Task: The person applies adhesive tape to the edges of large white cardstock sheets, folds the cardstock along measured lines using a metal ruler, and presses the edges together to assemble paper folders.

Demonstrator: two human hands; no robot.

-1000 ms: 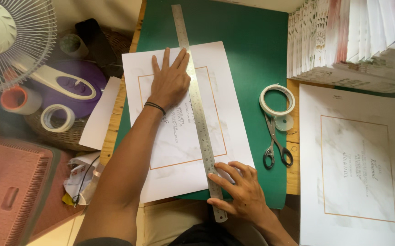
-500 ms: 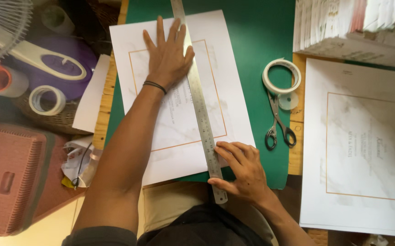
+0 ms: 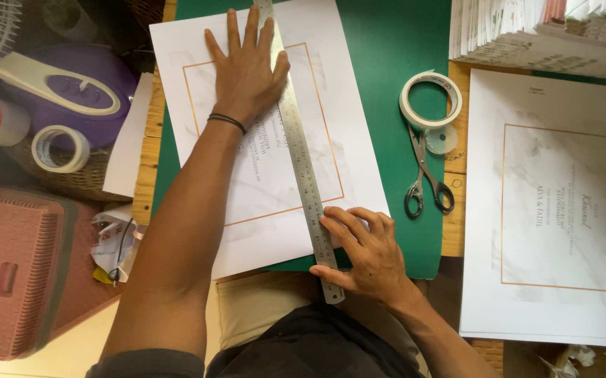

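Pressing flat with fingers spread, my left hand (image 3: 247, 70) lies open on the printed sheet (image 3: 261, 133), its thumb edge touching the steel ruler (image 3: 299, 157) near the far end. My right hand (image 3: 362, 255) is at the near end, fingertips bent down onto the ruler and the sheet's lower right corner, thumb hooked against the ruler's near tip. I cannot tell whether that hand hides a small blade under the fingers; nothing shows between them.

The ruler's long axis runs away from me, slightly tilted so the far end leans left, and it lies just inside the sheet's orange border line on the right side. It sits between my two hands, with the right hand nearer its near end and the left nearer its far end.

The sheet rests on a green cutting mat (image 3: 387, 84) on the wooden counter (image 3: 453, 224). To the right, well apart from the ruler, lie a roll of tape (image 3: 430, 99) and scissors (image 3: 425, 178), then a stack of printed sheets (image 3: 551, 210).
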